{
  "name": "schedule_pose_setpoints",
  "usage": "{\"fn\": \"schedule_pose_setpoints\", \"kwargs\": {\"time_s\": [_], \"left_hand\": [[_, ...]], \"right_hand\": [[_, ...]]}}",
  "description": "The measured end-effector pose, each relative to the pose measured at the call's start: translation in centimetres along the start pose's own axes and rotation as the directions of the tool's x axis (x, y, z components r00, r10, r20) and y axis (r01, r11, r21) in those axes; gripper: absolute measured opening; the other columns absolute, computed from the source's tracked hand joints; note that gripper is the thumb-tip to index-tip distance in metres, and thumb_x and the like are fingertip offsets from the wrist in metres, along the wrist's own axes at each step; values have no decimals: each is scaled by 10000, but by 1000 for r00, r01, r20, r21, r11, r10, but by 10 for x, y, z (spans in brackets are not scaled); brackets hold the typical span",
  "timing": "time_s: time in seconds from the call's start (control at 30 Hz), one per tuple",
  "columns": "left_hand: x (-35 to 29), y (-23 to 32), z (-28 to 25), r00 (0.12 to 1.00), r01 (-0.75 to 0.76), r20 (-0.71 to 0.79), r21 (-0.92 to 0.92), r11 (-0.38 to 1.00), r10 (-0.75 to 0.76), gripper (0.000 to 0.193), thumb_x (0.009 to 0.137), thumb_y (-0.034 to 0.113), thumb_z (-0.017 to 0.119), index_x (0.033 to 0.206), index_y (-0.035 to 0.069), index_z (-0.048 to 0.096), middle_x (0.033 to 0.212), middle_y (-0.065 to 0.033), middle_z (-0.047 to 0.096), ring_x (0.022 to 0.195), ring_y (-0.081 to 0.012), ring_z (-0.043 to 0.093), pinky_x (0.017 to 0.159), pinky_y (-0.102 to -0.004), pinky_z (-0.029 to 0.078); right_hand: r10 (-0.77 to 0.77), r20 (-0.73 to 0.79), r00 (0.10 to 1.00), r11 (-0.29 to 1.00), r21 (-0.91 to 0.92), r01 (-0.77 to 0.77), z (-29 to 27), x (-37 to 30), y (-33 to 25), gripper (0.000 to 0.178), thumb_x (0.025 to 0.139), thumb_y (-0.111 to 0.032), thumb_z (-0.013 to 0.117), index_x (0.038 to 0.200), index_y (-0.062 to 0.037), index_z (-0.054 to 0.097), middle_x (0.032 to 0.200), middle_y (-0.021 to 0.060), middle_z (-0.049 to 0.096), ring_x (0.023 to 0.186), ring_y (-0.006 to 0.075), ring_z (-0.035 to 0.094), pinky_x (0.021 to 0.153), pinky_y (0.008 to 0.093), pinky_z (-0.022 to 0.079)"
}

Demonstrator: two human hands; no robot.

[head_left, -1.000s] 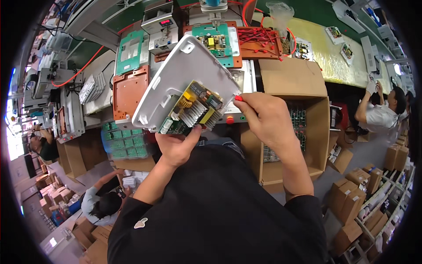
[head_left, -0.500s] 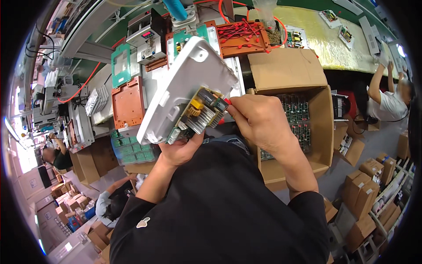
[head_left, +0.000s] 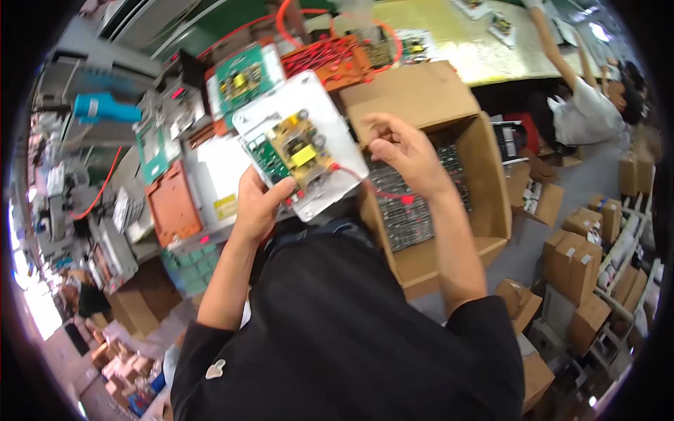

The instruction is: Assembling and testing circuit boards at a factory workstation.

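Observation:
My left hand [head_left: 258, 203] grips the lower left edge of a white plastic housing [head_left: 338, 133], thumb on top near the boards. Inside the housing sit a tan circuit board [head_left: 284, 144] with a yellow transformer [head_left: 303, 155] and, beside it, a green circuit board [head_left: 267, 156]. From the board's right corner a red wire [head_left: 385, 192] trails over the housing's edge and ends in a red plug [head_left: 408, 200] above the carton. My right hand [head_left: 411, 158] hovers right of the housing, fingers loosely curled and apart, with nothing visible in them.
An open cardboard carton [head_left: 497, 186] holding rows of circuit boards stands at the right. On the bench are an orange tray of red wires [head_left: 326, 62], a green fixture with a board [head_left: 242, 83], an orange fixture [head_left: 172, 203] and a blue-handled tool [head_left: 105, 107]. Another person [head_left: 590, 112] works far right.
The housing has turned flatter, its inside now facing up. My right hand has let go of the red plug and drawn away; the wire now hangs out. The view has shifted.

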State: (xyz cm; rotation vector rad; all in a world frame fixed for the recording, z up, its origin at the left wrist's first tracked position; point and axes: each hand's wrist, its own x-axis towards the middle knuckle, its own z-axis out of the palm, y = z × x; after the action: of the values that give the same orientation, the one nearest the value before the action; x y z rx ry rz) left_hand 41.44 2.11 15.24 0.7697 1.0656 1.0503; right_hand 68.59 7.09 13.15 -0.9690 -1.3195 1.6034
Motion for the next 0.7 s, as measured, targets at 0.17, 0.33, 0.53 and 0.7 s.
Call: {"fn": "schedule_pose_setpoints", "kwargs": {"time_s": [0.17,0.33,0.53,0.7], "left_hand": [[34,-34,17,900,355,129,340,871,-417,538,921,133,687,1365,-53,447,1185,-146,658,1008,-170,638,848,-317,538],[19,-31,7,928,194,251,303,933,-274,587,978,110,598,1493,4,339,1302,-148,600,1168,-192,590,938,-336,523],[11,-27,-15,941,11,315,332,943,-121,533,946,120,652,1433,20,460,1285,-140,613,1177,-192,592,1004,-365,495],[-26,20,-92,971,-184,-71,391,902,229,375,931,56,630,1296,-17,590,1206,-108,667,1059,-162,653,921,-313,523]], "right_hand": [[344,-87,935,814,525,-250,15,-57,77,476,956,-182,590,1366,31,476,1147,99,648,879,146,669,574,260,553],[270,-494,826,877,480,0,-93,-33,111,299,952,-168,530,1155,50,554,863,164,684,567,232,648,484,315,559],[-81,-202,976,807,562,184,-357,47,127,521,979,-280,483,1429,-24,429,1468,142,480,1386,289,405,1127,501,344],[80,-543,836,913,377,157,-360,105,111,355,1028,-154,483,1333,21,536,1235,96,592,1106,169,578,917,279,503]]}}
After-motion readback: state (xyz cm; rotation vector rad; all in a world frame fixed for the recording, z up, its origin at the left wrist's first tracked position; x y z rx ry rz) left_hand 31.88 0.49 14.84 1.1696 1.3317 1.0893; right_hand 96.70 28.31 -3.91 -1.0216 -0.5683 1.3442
